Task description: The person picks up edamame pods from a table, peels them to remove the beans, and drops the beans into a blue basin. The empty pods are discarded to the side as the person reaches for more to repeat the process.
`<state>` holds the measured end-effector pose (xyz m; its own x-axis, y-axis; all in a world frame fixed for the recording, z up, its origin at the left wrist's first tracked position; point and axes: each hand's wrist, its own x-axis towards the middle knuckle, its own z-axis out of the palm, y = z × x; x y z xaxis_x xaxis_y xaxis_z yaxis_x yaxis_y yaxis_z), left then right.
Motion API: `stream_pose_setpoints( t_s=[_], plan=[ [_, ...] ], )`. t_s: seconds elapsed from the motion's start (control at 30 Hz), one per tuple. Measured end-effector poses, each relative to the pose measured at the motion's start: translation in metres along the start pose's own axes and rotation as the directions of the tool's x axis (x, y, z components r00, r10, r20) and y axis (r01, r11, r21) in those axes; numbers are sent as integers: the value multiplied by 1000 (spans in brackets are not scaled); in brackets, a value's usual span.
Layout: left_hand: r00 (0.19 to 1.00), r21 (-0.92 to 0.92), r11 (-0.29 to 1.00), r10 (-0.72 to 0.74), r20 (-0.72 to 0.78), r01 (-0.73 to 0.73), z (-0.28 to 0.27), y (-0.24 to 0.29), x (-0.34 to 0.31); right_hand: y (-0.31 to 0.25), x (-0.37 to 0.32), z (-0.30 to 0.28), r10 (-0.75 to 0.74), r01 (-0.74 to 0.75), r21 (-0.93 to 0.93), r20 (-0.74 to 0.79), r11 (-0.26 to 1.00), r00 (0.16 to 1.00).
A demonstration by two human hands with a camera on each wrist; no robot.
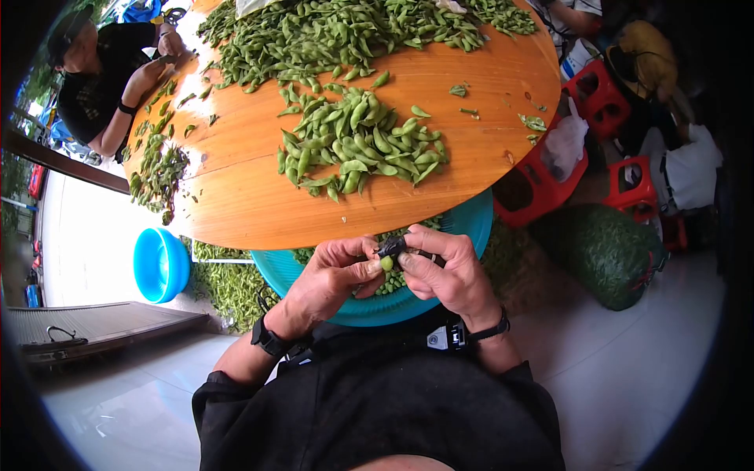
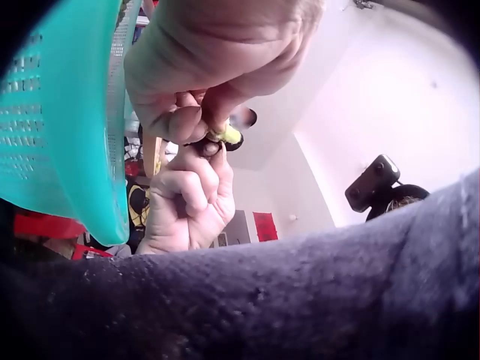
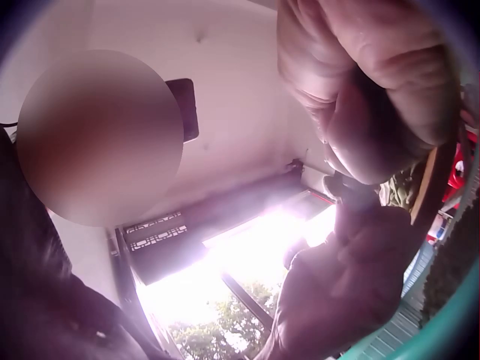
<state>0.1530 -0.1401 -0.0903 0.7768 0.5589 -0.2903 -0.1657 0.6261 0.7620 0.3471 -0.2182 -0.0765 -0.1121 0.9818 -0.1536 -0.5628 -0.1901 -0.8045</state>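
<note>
In the head view a green pod (image 1: 386,264) is pinched between thumb and fingers of the left hand (image 1: 334,276). The right hand (image 1: 452,271) meets it there, its thumb and fingers gripping a black piece (image 1: 391,246) at the pod. Both hands are over a teal basket (image 1: 275,271) that holds green beans. The left wrist view shows the left hand (image 2: 221,56) above, the right hand (image 2: 187,202) below, and the yellow-green pod (image 2: 229,135) between their fingertips. In the right wrist view the right hand (image 3: 375,82) and left hand (image 3: 337,285) touch; the pod is hidden.
A round wooden table (image 1: 259,213) bears a near pile of pods (image 1: 361,141) and a larger heap (image 1: 314,43). A person (image 1: 94,86) sits at the left. A blue basin (image 1: 161,265), red stools (image 1: 542,180) and a full green sack (image 1: 601,255) stand around.
</note>
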Motion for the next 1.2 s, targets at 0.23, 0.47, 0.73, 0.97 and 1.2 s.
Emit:
stream_pose_setpoints(
  t_s=[0.23,0.47,0.73,0.97,1.2],
  plan=[
    [898,891,439,429,-94,-116,23,14,-12,9,-2,25,-577,324,-916,136,236,805],
    [990,416,906,120,-74,-79,11,13,-8,7,3,21,-519,341,-862,110,375,848],
    [963,431,880,256,-79,-198,5,-1,-4,8,8,19,-599,371,-859,96,354,795],
    [934,196,953,273,-231,-230,19,3,-4,14,5,16,-432,242,-752,-63,613,900],
    [882,685,690,447,-147,-235,17,-7,-5,13,9,25,-656,380,-866,83,325,750]
  ],
)
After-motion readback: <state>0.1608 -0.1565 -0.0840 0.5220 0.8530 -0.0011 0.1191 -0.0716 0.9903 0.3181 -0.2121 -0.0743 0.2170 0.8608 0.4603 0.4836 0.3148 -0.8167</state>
